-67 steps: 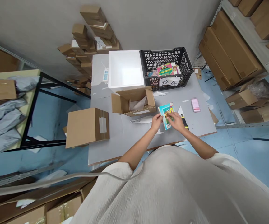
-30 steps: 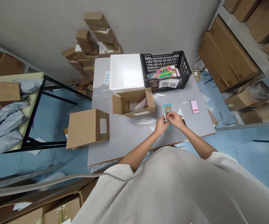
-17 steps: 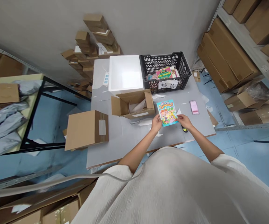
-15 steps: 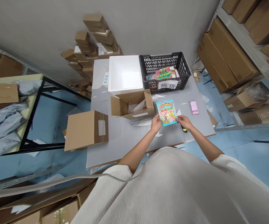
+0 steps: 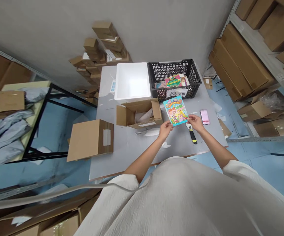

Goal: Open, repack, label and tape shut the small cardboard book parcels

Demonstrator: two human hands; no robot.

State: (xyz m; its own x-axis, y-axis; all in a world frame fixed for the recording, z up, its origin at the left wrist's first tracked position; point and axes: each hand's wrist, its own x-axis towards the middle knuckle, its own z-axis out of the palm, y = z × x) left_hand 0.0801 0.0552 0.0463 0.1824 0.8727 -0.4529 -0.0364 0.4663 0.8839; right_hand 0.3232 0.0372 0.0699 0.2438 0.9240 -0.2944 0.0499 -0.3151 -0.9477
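Note:
A colourful picture book (image 5: 175, 110) with a light-blue border is held up over the grey table (image 5: 129, 150), its cover facing me. My left hand (image 5: 165, 129) pinches its lower left corner. At the lower right corner, my right hand (image 5: 195, 122) grips the edge between thumb and fingers. Just below the book lies a utility knife (image 5: 192, 134) with a black and yellow handle. An open cardboard box (image 5: 144, 124) with paper inside stands left of the book. Beyond the book is a black plastic crate (image 5: 193, 86) with several books in it.
A white foam box (image 5: 133, 97) adjoins the crate. Right of my hand lies a phone (image 5: 205, 117). A closed cardboard box (image 5: 85, 139) sits at the table's left edge. Shelves with cartons (image 5: 242, 68) rise on the right, and grey parcels (image 5: 6, 131) lie on a rack at left.
Both hands have raised the book away from me, towards the crate, and tilted it slightly. The utility knife, mostly covered before, now shows below it. The view has shifted a little.

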